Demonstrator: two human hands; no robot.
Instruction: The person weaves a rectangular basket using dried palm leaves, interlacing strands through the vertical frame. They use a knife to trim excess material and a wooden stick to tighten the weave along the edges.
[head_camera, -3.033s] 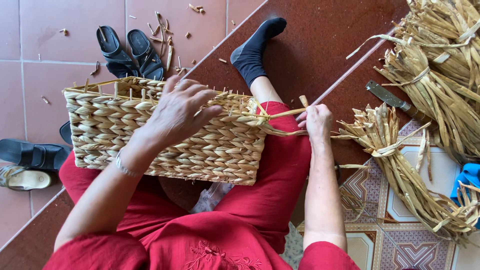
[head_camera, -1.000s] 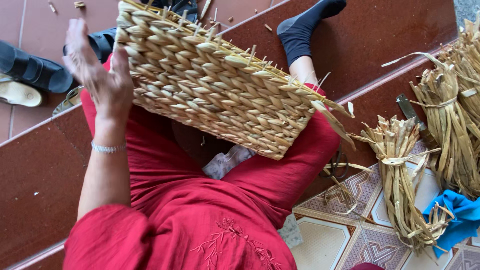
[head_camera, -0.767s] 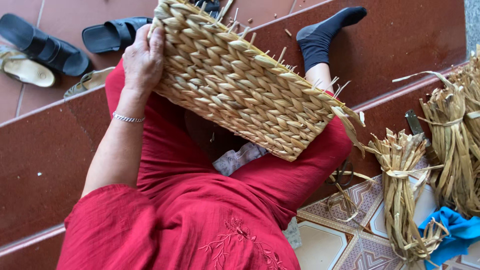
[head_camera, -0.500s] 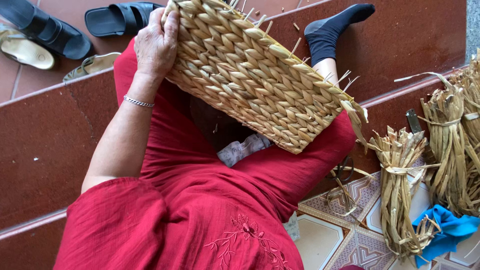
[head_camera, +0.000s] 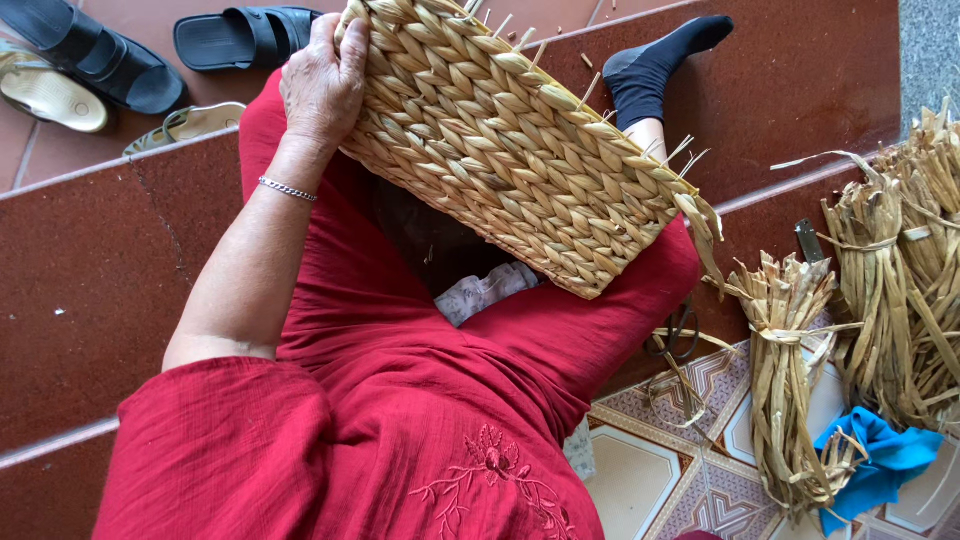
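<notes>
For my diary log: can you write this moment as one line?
left hand: grips woven basket edge | basket: tilted on lap | right hand: not in view | straw bundles: on floor

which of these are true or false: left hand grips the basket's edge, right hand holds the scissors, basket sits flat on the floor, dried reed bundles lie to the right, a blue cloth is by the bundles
1. The left hand grips the edge of the woven basket. True.
2. The right hand holds the scissors. False: the right hand is out of view, and the scissors lie untouched on the tiled floor.
3. The basket sits flat on the floor. False: it is tilted, resting across the person's red-clad leg.
4. Dried reed bundles lie to the right. True.
5. A blue cloth lies by the bundles. True.
</notes>
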